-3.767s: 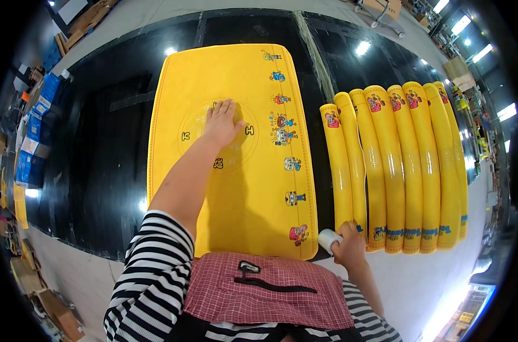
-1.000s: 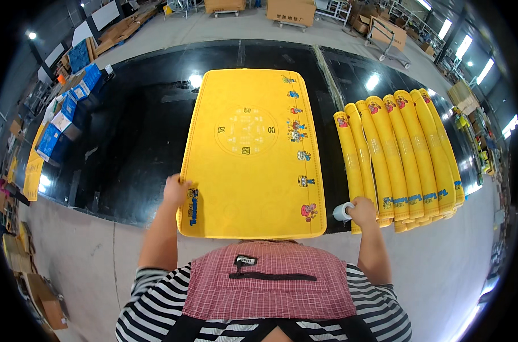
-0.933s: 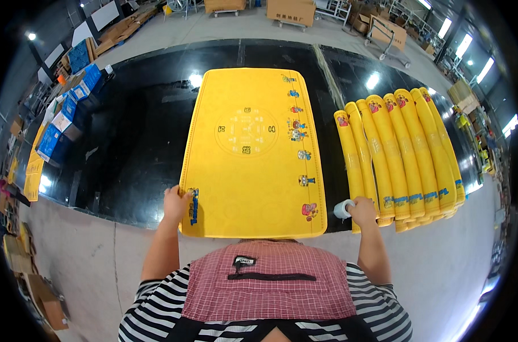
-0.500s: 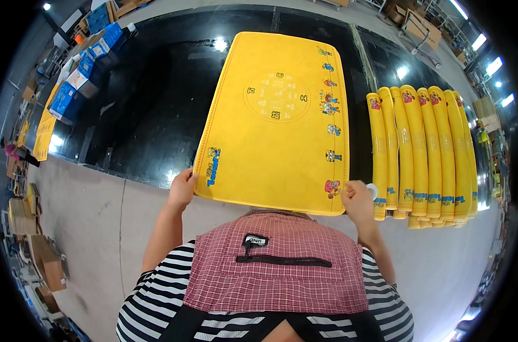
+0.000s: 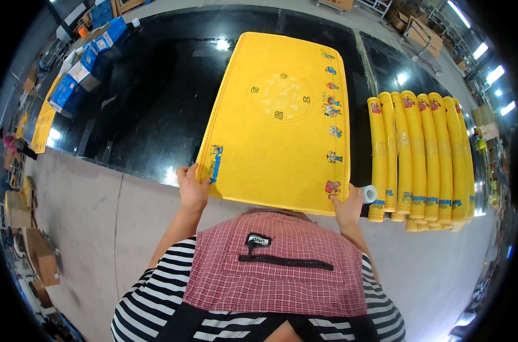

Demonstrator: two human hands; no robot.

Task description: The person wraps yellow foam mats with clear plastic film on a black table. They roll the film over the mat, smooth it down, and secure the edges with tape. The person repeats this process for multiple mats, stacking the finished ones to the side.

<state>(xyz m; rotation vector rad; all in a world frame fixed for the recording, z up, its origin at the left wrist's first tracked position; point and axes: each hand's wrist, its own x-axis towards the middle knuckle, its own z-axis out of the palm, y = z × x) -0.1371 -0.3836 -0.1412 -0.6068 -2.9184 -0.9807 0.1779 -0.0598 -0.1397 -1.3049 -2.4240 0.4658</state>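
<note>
Your hands are apart: left hand [image 5: 193,188] clamped on the yellow mat [image 5: 270,151]'s near-left corner, right hand [image 5: 348,207] on its near-right. Mat's on the black table [image 5: 148,108], left of the yellow rolls [image 5: 419,162]. Tape roll [image 5: 369,194] just beside your right hand.

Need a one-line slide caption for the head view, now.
Left hand and right hand at the near corners of a flat yellow mat, yellow rolls lined up to the right.
</note>
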